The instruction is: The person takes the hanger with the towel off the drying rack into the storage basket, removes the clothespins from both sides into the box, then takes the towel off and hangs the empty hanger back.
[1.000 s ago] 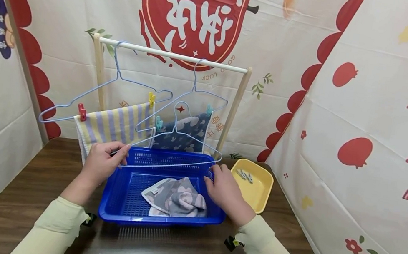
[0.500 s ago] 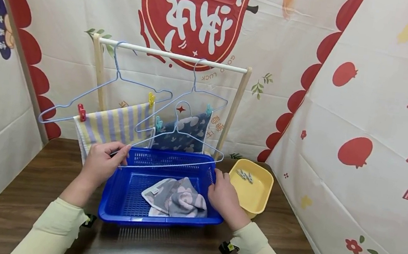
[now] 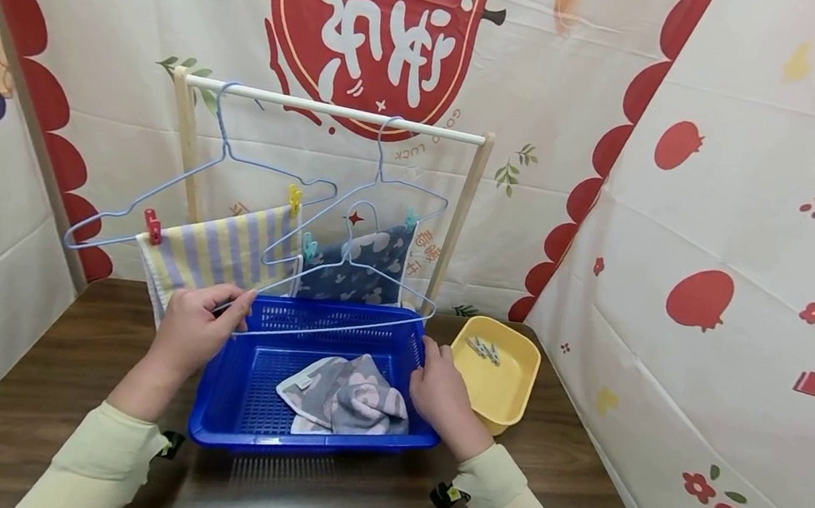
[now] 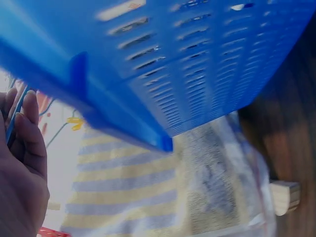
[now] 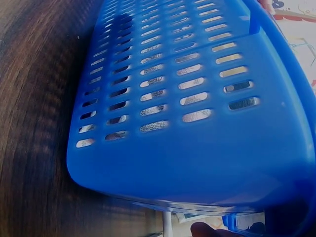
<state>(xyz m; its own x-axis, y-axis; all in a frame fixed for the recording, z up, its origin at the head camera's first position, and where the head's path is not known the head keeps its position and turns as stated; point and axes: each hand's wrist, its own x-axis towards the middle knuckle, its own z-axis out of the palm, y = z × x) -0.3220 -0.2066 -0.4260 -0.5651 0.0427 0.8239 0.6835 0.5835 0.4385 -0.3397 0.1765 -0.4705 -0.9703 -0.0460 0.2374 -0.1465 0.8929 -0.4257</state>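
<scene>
My left hand [image 3: 195,326] pinches the left end of a light blue wire clothes hanger [image 3: 347,257], held upright above a blue plastic basket [image 3: 310,447]. A crumpled grey-and-pink cloth [image 3: 369,396] lies inside the basket. My right hand [image 3: 446,392] grips the basket's right rim, close to the hanger's right end. In the left wrist view, curled fingers [image 4: 30,106] hold the hanger wire beside the slotted basket wall [image 4: 133,98]. The slotted basket side [image 5: 197,158] fills most of the right wrist view; only a dark fingertip shows at its bottom edge.
Behind stands a drying rack [image 3: 333,108] with two hangers. One carries a striped towel [image 3: 234,251] with red and yellow clothespins, the other a dark blue towel [image 3: 355,277] with teal ones. At right, a yellow bin [image 3: 500,394] contains grey clothespins [image 3: 483,351].
My right hand has moved down from beside the hanger's right end onto the basket's rim. The left hand keeps its hold on the hanger. The head view has shifted slightly.
</scene>
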